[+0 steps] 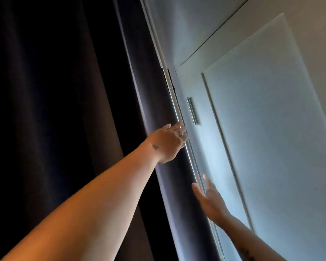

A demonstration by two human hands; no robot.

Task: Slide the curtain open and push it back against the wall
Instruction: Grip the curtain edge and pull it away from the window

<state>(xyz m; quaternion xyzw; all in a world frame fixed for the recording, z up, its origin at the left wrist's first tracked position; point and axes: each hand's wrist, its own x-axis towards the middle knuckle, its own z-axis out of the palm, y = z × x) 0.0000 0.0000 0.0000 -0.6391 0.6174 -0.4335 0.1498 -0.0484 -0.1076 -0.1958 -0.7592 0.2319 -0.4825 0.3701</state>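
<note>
**Curtain edge met by both hands**

The dark curtain is hung left of the white wall. Its right edge is touched by the left hand, fingers extended. The right hand is held open just beside that edge, lower down.

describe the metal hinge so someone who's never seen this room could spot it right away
Start at the big dark curtain filling the left side, then cross its lit edge to the pale wall on the right. The hinge sits there beside the door frame, just above the left hand. It is a short shiny silver barrel, the only bright metal fitting on that white surface.
</note>
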